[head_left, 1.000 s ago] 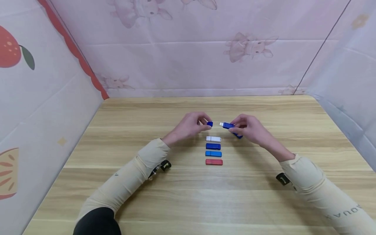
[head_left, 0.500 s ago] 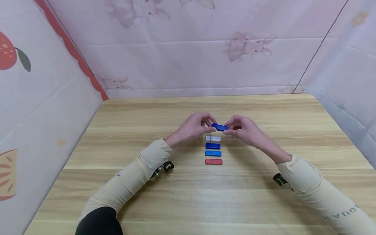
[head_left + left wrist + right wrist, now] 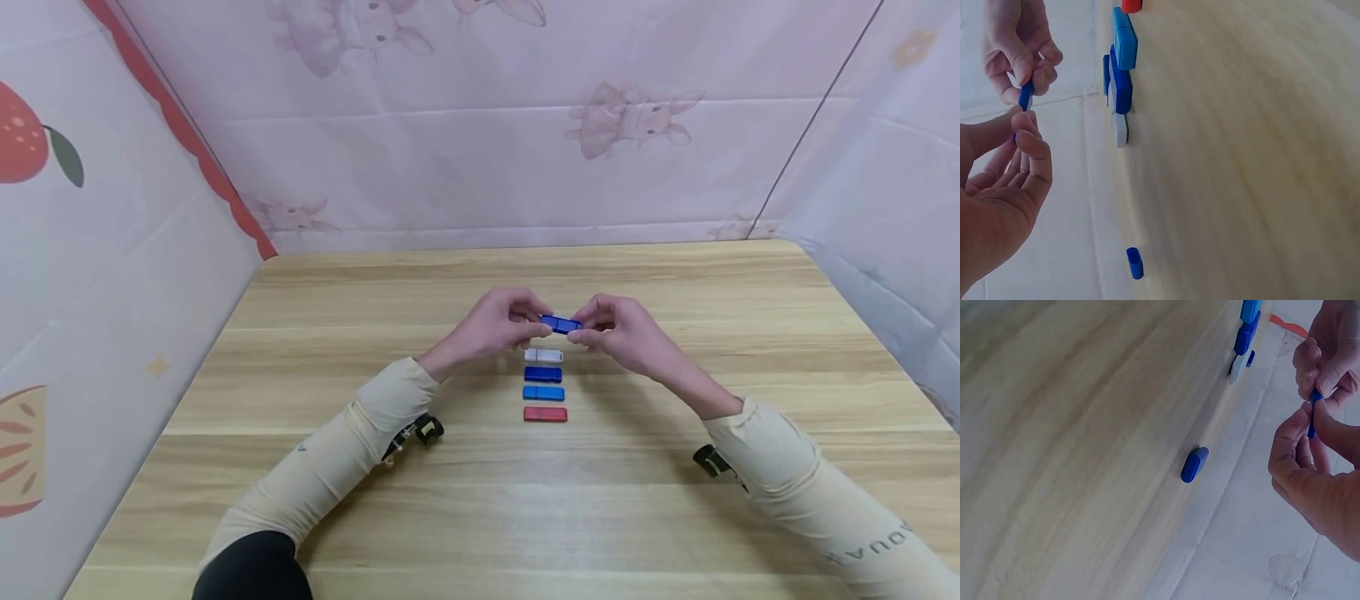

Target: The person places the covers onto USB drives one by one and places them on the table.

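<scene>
In the head view my left hand and right hand face each other above the table. Between their fingertips they pinch a dark blue USB stick, with its cap in the left fingers and its body in the right. Cap and body look joined in the head view. Below the hands lies a column of capped USB sticks: a white USB stick, a dark blue capped one, a light blue one and a red one. My fingers cover both ends of the held stick.
A loose blue cap lies on the wooden table, seen in the left wrist view. Another blue USB piece lies there too, in the right wrist view. My hands hide both in the head view. Patterned cloth encloses the table's back and sides.
One second ago the cap in my left hand and the stick in my right were apart, its metal plug bare. The hands have come together, and the plug is now covered.
</scene>
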`<state>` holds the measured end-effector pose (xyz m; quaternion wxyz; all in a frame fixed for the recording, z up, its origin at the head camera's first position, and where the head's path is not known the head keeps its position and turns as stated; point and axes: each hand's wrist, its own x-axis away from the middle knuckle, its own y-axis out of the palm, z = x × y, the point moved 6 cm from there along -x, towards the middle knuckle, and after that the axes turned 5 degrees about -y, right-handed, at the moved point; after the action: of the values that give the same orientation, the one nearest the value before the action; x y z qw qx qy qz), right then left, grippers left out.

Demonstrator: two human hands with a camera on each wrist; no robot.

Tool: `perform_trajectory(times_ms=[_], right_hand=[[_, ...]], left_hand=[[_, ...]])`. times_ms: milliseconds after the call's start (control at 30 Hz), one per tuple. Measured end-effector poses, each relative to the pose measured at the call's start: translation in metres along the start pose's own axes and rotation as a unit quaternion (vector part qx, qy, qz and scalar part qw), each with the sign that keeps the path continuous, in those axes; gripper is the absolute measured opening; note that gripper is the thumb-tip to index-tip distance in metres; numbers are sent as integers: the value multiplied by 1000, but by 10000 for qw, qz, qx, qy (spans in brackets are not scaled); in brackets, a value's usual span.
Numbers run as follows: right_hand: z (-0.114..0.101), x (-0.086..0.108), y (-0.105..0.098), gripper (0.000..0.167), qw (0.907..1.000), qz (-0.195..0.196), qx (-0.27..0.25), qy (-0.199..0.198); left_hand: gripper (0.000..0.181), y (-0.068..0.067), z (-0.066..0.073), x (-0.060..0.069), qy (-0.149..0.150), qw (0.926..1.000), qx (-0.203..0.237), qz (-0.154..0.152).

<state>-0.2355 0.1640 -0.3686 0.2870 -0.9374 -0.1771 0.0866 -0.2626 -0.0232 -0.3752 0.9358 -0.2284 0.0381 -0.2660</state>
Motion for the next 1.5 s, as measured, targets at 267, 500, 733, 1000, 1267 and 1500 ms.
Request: perform_trajectory(times_ms=[267,500,733,1000,1267,1500], right_hand=[[1,2,0,22,9994,200,-149,220],[4,4,1,21,9989,288,-223,296],[5,4,-1,21,9982,374,-338,317],[1,2,-2,23,9988,326,-297,222],[-2,-8,-4,21,9999,-33,113,19],[3,-26,-1,22,9978,-229,609,-123]], left_hand=[[20,3,-3,0,-60,9982,600,40],[23,8,-9,-2,-85,9931,1166,1],[26,9,-9,-4,-240,9881,1518,-24],[25,7,-7,-4,-208,9875,1557,-145],[22,-2,-2,-7,-172,9988,352,-285],[21,-8,-1,-17,-380,9965,-669,-315]])
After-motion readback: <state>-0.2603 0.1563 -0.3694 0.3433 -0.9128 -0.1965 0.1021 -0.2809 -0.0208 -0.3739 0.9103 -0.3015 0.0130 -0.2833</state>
